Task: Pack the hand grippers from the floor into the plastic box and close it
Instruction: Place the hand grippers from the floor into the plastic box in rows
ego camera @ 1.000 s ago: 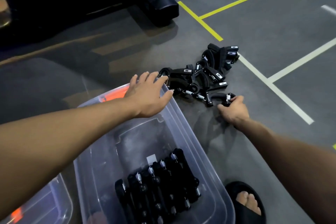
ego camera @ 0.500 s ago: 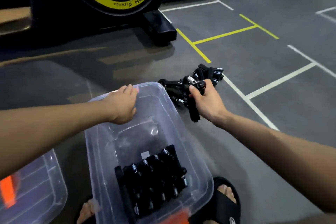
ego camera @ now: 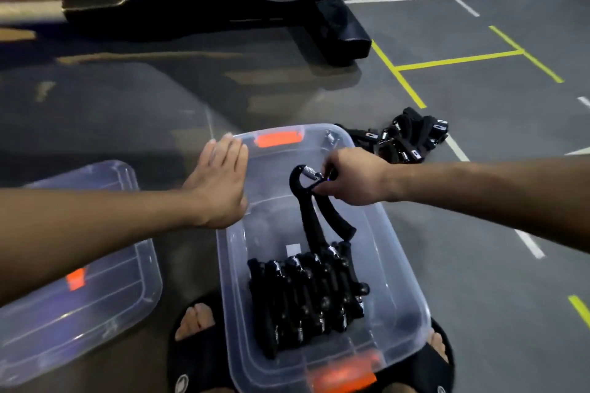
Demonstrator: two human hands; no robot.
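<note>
A: Plastic box point(ego camera: 396, 271), contents?
B: One row of hand grippers point(ego camera: 306, 297) lying at its near end. Right hand point(ego camera: 354, 180) is gripping another gripper point(ego camera: 314, 207) by the spring end, over the box.
A: Outstanding?
B: Pile point(ego camera: 405, 137) waiting on the floor beyond the far-right corner; lid point(ego camera: 73, 268) lying off, left. Left hand point(ego camera: 220, 185), fingers flat, is pressing the far-left rim.
</note>
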